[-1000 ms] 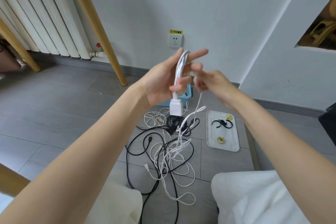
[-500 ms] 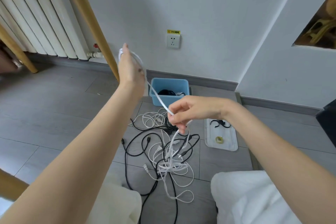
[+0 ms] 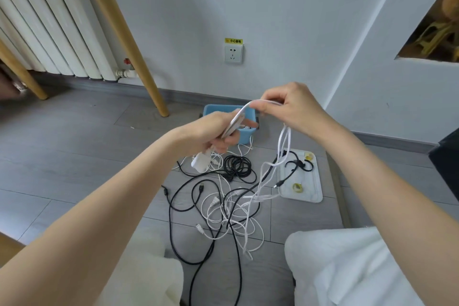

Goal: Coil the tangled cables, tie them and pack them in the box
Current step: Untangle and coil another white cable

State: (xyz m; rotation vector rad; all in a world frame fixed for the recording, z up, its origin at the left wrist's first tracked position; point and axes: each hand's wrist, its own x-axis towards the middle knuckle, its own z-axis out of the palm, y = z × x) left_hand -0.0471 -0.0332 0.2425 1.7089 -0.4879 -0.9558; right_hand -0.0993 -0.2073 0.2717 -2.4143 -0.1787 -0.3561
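My left hand (image 3: 213, 131) grips a bundle of white cable loops (image 3: 236, 122), and the white plug block (image 3: 200, 163) hangs below it. My right hand (image 3: 288, 107) pinches the same white cable at the top of a loop; the free length drops from it to the floor. Under my hands lies a tangle of black and white cables (image 3: 231, 208). A coiled black cable (image 3: 238, 165) lies beside it. The blue box (image 3: 213, 110) stands by the wall, partly hidden behind my hands, with something dark inside.
A white tray (image 3: 310, 196) to the right holds black ties and yellowish tape rolls. A wooden leg (image 3: 139, 62) slants down at the left, in front of a radiator (image 3: 49, 30). A wall socket (image 3: 233, 53) is above the box. My white-clad knees fill the bottom.
My left hand came back down from the upper left to the centre. My right hand rose and laid another loop of white cable over the bundle.
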